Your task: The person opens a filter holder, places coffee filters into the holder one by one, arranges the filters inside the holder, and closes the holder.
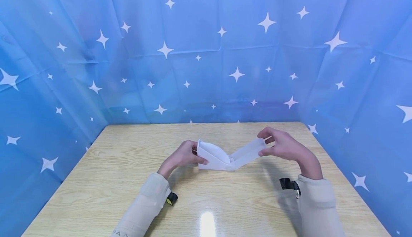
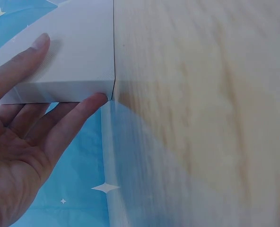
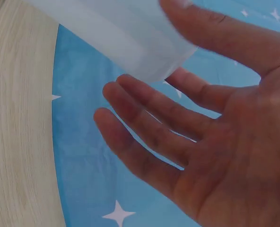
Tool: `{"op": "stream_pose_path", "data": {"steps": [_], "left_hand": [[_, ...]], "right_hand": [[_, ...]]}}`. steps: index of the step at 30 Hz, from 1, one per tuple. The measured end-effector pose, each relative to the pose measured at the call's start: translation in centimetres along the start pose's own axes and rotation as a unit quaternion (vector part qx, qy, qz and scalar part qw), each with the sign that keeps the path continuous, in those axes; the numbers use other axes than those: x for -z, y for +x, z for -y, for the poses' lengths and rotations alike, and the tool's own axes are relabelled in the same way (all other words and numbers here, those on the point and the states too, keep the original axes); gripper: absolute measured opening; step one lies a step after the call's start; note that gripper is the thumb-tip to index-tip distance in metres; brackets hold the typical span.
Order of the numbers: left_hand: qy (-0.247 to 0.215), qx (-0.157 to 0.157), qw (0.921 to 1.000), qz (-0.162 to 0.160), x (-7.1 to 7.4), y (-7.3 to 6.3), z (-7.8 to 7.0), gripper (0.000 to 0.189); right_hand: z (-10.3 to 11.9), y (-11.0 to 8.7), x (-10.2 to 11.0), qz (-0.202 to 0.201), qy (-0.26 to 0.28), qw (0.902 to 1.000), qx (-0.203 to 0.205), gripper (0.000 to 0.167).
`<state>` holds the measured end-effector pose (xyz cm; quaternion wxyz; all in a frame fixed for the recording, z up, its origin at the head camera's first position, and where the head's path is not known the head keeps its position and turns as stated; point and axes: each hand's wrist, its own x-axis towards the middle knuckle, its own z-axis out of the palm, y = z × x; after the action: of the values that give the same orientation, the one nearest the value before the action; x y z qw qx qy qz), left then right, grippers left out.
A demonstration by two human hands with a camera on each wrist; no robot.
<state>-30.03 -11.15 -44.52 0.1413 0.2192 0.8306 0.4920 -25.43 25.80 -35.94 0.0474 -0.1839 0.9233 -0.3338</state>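
A white box [image 1: 212,157] with a slanted upper edge stands on the wooden table in the head view. My left hand [image 1: 188,154] grips its left end, thumb on the near face and fingers round the end. In the left wrist view, that thumb lies flat on the box's smooth side [image 2: 81,47]. A white, slightly translucent lid-like piece [image 1: 249,153] slopes up to the right from the box's low end, making a V with it. My right hand [image 1: 281,144] pinches its raised end between thumb and index finger, the other fingers spread loose below in the right wrist view.
The light wooden table [image 1: 128,147] spreads around both hands, with a bright light reflection near its front. Blue cloth [image 1: 206,87] with white stars hangs behind and on both sides. Black straps [image 1: 289,184] are at the wrists over light sleeves.
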Motion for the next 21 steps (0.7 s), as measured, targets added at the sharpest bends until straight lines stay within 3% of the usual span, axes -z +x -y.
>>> {"op": "stream_pose_path", "data": {"steps": [6, 21], "left_hand": [[0.005, -0.001, 1.0, 0.0, -0.03, 0.01, -0.02, 0.037], [0.003, -0.002, 1.0, -0.001, -0.08, 0.11, 0.15, 0.038]], "right_hand": [[-0.65, 0.0, -0.04, 0.003, 0.005, 1.0, -0.004, 0.037], [-0.81, 0.28, -0.2, -0.005, 0.018, 0.9994, 0.028, 0.039]]}}
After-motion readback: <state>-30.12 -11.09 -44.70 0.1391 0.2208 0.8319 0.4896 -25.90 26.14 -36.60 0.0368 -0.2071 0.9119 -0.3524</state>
